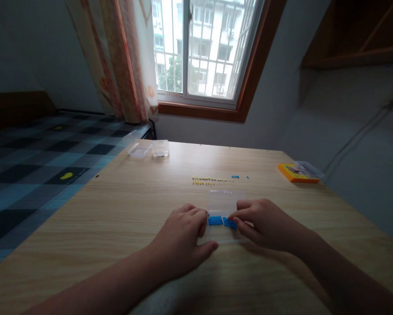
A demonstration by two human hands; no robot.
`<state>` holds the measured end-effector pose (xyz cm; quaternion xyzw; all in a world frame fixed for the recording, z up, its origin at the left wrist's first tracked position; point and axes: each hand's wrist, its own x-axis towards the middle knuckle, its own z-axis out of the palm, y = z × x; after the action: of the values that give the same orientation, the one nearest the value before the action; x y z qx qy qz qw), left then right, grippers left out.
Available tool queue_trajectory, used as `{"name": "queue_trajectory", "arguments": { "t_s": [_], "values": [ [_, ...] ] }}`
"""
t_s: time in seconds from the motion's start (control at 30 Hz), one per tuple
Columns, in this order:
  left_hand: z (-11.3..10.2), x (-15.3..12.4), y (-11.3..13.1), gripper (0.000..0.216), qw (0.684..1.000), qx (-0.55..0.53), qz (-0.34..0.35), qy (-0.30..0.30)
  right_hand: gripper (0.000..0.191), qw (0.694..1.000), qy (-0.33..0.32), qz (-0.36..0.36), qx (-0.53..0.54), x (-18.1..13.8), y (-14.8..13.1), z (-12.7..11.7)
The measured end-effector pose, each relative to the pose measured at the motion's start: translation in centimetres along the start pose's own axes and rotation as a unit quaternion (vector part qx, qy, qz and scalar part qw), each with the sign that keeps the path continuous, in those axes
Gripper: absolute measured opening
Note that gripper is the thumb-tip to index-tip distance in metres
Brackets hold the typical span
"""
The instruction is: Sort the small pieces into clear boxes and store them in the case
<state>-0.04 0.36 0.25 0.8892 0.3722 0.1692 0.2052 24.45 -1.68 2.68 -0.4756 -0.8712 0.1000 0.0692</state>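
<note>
A person at a wooden bench (124,210) works small blue beads (220,221) on a clear plastic pegboard (225,203) lying flat between the two hands. The left hand (183,243) rests knuckles-up against the board's near-left edge, its fingers curled together and pressed to the beads' left end, thumb stretched along the board's front edge. The right hand (265,223) comes in from the opposite side, thumb and forefinger closed in a pinch at the right end of the blue rows; whether a single bead sits between them is too small to tell.

Just beyond the hands, past the board's far edge, lie a line of yellow beads (209,180) and a few loose blue ones (235,176). Farther off to the left stand two clear plastic tubs (148,148); well to the right sits an orange box (297,172) with a clear lid on it.

Doing this well seems to call for the left hand keeping the board steady while the right makes small, light fingertip placements, so the seated rows are not knocked loose.
</note>
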Motion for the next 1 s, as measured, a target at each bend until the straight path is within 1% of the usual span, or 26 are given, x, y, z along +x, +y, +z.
{"name": "queue_trajectory", "arguments": {
  "t_s": [0.33, 0.57, 0.77, 1.0],
  "values": [
    [-0.05, 0.09, 0.08, 0.032, 1.0, 0.003, 0.0, 0.0, 0.03, 1.0, -0.004, -0.001, -0.006, 0.63, -0.45, 1.03],
    [-0.05, 0.03, 0.03, 0.032, 1.0, 0.005, 0.007, -0.001, 0.03, 1.0, 0.005, -0.011, 0.011, 0.17, -0.16, 0.27],
    [-0.08, 0.11, 0.13, 0.033, 1.0, 0.01, 0.0, -0.004, 0.029, 1.0, -0.019, -0.013, 0.01, 0.14, -0.24, 0.44],
    [0.06, 0.11, -0.01, 0.033, 1.0, 0.004, 0.009, 0.003, 0.029, 1.0, -0.02, -0.005, 0.01, 0.26, -0.51, 0.27]
  ]
}}
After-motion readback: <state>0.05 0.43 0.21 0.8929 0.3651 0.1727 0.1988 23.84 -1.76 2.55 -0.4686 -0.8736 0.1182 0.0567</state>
